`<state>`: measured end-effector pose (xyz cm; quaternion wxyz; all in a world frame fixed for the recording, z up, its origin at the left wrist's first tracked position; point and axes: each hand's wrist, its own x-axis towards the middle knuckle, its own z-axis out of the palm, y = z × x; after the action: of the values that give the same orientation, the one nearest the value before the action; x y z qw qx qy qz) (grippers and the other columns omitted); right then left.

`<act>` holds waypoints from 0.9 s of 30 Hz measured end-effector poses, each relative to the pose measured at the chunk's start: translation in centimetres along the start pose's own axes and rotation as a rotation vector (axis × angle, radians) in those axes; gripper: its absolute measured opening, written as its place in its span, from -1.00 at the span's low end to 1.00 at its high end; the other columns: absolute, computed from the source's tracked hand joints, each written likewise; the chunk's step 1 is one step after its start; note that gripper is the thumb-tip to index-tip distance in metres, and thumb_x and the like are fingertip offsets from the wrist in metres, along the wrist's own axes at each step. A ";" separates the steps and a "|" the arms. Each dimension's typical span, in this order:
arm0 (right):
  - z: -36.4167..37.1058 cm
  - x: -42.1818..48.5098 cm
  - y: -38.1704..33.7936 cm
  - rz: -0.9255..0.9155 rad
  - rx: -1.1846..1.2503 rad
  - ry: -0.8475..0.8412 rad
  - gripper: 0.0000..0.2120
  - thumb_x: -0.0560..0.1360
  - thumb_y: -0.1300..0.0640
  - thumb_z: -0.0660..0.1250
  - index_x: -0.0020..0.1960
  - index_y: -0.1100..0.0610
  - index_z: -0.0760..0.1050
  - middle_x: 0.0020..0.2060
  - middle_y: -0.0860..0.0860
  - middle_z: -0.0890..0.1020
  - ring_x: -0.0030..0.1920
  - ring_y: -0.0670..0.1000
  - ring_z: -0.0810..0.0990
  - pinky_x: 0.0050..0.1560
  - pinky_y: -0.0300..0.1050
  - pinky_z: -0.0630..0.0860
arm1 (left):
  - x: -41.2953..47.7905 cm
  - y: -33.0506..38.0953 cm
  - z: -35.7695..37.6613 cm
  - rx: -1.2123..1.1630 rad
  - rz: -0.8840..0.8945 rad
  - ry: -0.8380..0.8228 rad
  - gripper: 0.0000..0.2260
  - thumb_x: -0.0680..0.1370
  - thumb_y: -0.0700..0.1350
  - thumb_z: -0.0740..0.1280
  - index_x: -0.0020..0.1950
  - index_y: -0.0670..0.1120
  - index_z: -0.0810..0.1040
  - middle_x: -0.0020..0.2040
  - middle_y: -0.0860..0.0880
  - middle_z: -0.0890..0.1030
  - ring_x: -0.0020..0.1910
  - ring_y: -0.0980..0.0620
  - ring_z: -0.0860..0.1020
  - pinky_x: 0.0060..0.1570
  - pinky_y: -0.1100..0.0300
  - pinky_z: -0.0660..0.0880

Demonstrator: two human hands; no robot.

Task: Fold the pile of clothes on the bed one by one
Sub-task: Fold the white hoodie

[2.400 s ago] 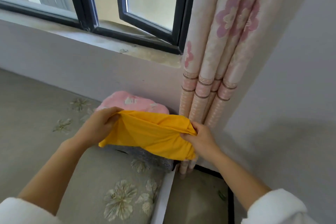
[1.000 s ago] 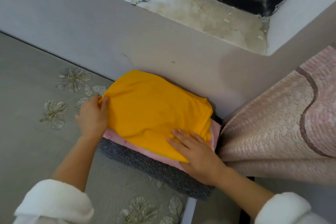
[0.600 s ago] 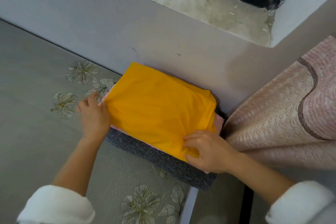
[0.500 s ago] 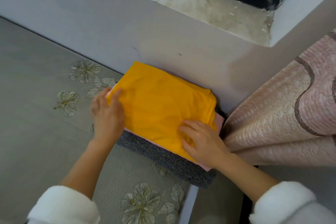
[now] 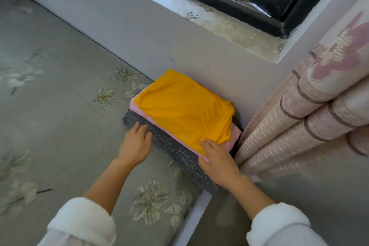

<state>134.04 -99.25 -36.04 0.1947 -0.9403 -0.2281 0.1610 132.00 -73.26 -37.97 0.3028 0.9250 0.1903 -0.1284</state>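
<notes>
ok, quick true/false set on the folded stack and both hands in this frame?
1. The yellow garment tops the stack. True.
2. The grey knit is the middle layer. False: it is at the bottom, and the pink garment lies between.
3. The right hand rests on the stack's near corner. True.
4. The left hand holds the yellow garment up. False: its fingers lie flat against the grey knit's edge.
5. The stack sits beside the curtain. True.

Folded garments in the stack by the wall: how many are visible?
3: a yellow one on top, a pink one under it, a grey knit one at the bottom. More may be hidden between.
</notes>
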 end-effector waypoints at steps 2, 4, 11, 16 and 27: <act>-0.2 -1.7 -1.4 -0.025 0.011 0.009 -0.60 0.57 0.05 0.21 0.38 0.12 0.36 0.32 0.04 0.43 0.28 0.10 0.39 0.17 -0.05 0.33 | -3.9 -0.1 0.1 -0.017 -0.013 0.000 -0.58 0.67 -0.01 0.04 0.49 -0.16 0.26 0.51 -0.20 0.21 0.50 -0.16 0.15 0.45 -0.02 0.12; 0.2 -3.8 -3.0 -0.049 0.010 -0.020 -0.55 0.58 0.02 0.21 0.44 0.13 0.31 0.36 0.04 0.40 0.32 0.07 0.37 0.24 -0.07 0.33 | -8.4 -0.8 0.6 -0.015 -0.030 0.012 -0.59 0.67 -0.02 0.04 0.46 -0.17 0.31 0.47 -0.18 0.29 0.46 -0.15 0.22 0.42 -0.01 0.17; 4.4 -12.2 -10.3 -0.207 -0.045 -0.218 -0.51 0.59 0.01 0.19 0.47 0.10 0.23 0.39 0.02 0.34 0.39 0.04 0.30 0.36 -0.05 0.26 | -25.7 -5.7 1.9 -0.032 -0.186 0.168 -0.63 0.66 -0.03 0.07 0.41 -0.14 0.37 0.42 -0.13 0.38 0.40 -0.11 0.30 0.36 0.11 0.21; 7.3 -18.7 -18.4 -0.366 -0.065 -0.286 -0.51 0.56 0.02 0.22 0.46 0.11 0.27 0.37 0.09 0.40 0.35 0.10 0.36 0.33 -0.06 0.29 | -38.1 -11.2 0.6 -0.067 -0.357 0.291 -0.64 0.65 -0.02 0.09 0.41 -0.11 0.38 0.39 -0.12 0.40 0.37 -0.11 0.33 0.33 0.09 0.23; 20.5 -34.2 -40.9 -0.751 -0.206 -0.496 -0.51 0.58 -0.04 0.19 0.46 0.06 0.23 0.39 0.06 0.38 0.34 0.10 0.39 0.31 -0.04 0.34 | -64.9 -26.3 -1.8 -0.077 -0.675 0.548 -0.65 0.64 0.00 0.07 0.38 -0.05 0.39 0.39 -0.03 0.40 0.37 -0.05 0.29 0.31 0.05 0.32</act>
<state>82.14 -76.51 -28.67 0.0848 -0.7401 -0.6073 0.2761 62.85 -70.43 -27.14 0.2164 0.7990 0.5599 0.0371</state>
